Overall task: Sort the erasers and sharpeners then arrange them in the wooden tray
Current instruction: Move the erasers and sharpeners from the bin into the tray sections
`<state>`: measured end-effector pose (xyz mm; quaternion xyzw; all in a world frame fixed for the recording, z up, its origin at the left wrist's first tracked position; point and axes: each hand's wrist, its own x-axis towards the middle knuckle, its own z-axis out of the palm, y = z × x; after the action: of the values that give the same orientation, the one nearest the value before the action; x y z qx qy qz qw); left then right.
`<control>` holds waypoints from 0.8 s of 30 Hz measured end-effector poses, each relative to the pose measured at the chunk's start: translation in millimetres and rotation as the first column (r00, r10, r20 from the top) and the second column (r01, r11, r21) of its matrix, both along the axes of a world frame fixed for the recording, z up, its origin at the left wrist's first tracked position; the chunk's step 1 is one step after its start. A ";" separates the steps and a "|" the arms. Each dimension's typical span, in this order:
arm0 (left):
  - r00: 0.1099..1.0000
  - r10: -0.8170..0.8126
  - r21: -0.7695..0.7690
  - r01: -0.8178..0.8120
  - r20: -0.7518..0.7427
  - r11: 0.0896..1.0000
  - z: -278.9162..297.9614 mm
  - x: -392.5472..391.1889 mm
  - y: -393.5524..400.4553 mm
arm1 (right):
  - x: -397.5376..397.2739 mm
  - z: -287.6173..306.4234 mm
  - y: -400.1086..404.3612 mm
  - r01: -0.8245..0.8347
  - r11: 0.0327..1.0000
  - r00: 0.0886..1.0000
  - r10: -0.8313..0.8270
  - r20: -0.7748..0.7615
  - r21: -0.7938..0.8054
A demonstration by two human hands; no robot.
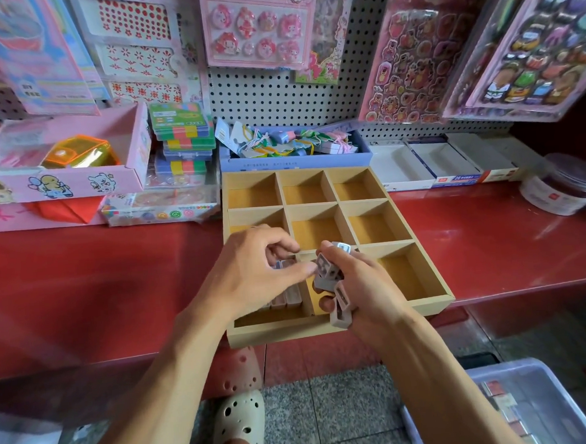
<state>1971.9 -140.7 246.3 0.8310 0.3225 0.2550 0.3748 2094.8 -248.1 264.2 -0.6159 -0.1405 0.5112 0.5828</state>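
1. The wooden tray (424, 311), divided into nine compartments, sits on the red surface (100, 285), its near edge overhanging the front of it.
2. The right hand (364, 286) is curled around a cluster of grey sharpeners (329, 274), held over the near middle compartment; one sharpener sticks out below the fingers and another shows above the knuckles.
3. The left hand (250, 272) hovers over the near left compartment, its thumb and forefinger brought together at the topmost sharpener in the right hand's cluster; it appears to be pinching that piece, though the contact is partly hidden.
4. A row of small pale blocks (286, 296) stands side by side in the near left compartment, just beneath the left hand; whether they are erasers or sharpeners is hard to tell.
5. The other compartments that show reveal only their wooden floors.
6. Behind the tray lies a blue box (294, 161) of tagged small items, with white cartons (429, 169) to its right and a dark-lidded jar (564, 188) further right.
7. A pink box (59, 188) sits at the left, and sticker sheets (412, 60) hang on the pegboard (259, 93).
8. A clear plastic bin (536, 409) stands on the floor at the lower right.
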 end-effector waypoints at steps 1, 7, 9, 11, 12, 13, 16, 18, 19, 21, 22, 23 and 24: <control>0.998 -0.031 -0.047 0.033 0.047 0.998 2.3 1.9 -3.7 | -2.3 2.5 0.4 -0.010 1.000 1.000 0.010 -0.015 0.019; 0.995 -0.055 -0.127 0.065 0.083 0.990 5.9 10.8 -11.9 | -8.1 5.1 2.2 -0.018 0.996 0.997 0.025 -0.076 0.090; 0.990 -0.077 -0.169 0.096 0.116 0.981 7.4 9.9 -11.1 | -7.6 5.3 2.7 -0.008 0.996 0.997 0.015 -0.079 0.093; 0.983 -0.092 -0.207 0.124 0.156 0.971 9.9 7.6 -8.7 | -7.3 6.0 2.2 0.004 0.997 0.998 0.000 -0.060 0.076; 0.983 -0.087 -0.207 0.121 0.164 0.971 11.0 6.0 -6.9 | -7.0 5.5 2.1 0.018 0.998 0.998 -0.015 -0.060 0.064; 0.983 -0.074 -0.200 0.108 0.168 0.974 11.8 3.5 -4.3 | -6.2 4.5 1.9 0.040 0.998 0.997 -0.036 -0.069 0.048; 0.995 0.000 -0.143 0.015 0.101 0.990 10.2 -9.3 4.9 | -3.0 0.5 2.6 0.106 0.994 0.989 -0.107 -0.105 -0.015; 0.999 0.043 -0.091 -0.044 -0.016 0.995 5.5 -20.4 10.7 | -0.4 -1.6 2.7 0.132 0.991 0.986 -0.134 -0.102 -0.027; 0.995 0.055 -0.052 -0.060 -0.085 0.997 3.1 -25.2 12.9 | 0.9 -2.0 2.4 0.138 0.990 0.986 -0.139 -0.093 -0.021; 0.973 0.063 0.028 -0.059 -0.223 0.998 -0.4 -31.4 15.0 | 2.7 -2.6 1.2 0.139 0.990 0.989 -0.140 -0.056 -0.022; 0.958 0.059 0.060 -0.044 -0.281 0.997 -1.3 -32.7 14.8 | 3.3 -3.0 0.4 0.141 0.990 0.989 -0.142 -0.034 -0.027; 0.944 0.055 0.091 -0.027 -0.326 0.996 -1.7 -32.9 14.4 | 3.9 -3.5 -0.2 0.148 0.988 0.989 -0.148 -0.014 -0.034; 0.934 0.056 0.120 -0.014 -0.353 0.993 -2.4 -32.2 13.6 | 3.9 -3.8 -0.6 0.155 0.987 0.988 -0.155 0.003 -0.042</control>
<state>1939.7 -127.1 243.9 0.8778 0.3844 0.1252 0.2568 2098.7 -248.7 260.4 -0.6370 -0.0815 0.4671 0.6078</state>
